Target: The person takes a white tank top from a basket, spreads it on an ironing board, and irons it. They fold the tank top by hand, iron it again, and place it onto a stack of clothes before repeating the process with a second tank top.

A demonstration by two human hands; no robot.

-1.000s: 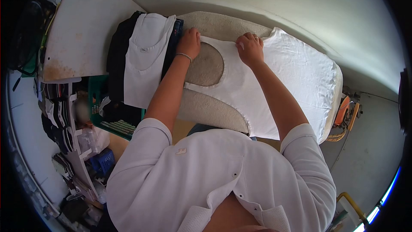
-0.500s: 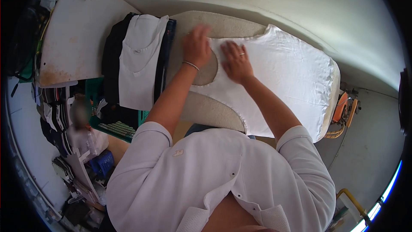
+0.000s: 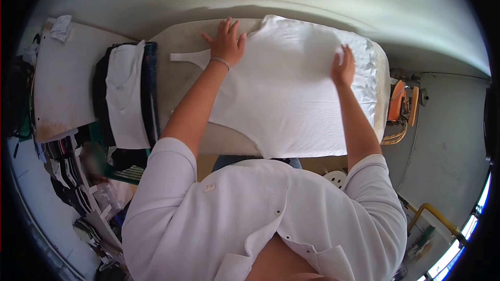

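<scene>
A white sleeveless garment (image 3: 291, 93) lies spread over the padded board (image 3: 177, 36), its strap end at the left and its hem, somewhat wrinkled, at the right. My left hand (image 3: 227, 44) rests with fingers spread on the upper edge near the strap. Toward the hem, my right hand (image 3: 343, 67) touches the cloth, slightly blurred, with its thumb apart from the fingers. Neither hand grips anything visible.
Folded garments, a white one (image 3: 125, 96) on dark ones, lie at the board's left end beside a pale panel (image 3: 67, 78). A green basket (image 3: 125, 173) stands below. An orange iron-like object (image 3: 397, 101) is at the right end.
My right hand has moved right toward the hem. My left hand now lies on the garment with fingers spread. The whole view has shifted, and the strap at the left now shows.
</scene>
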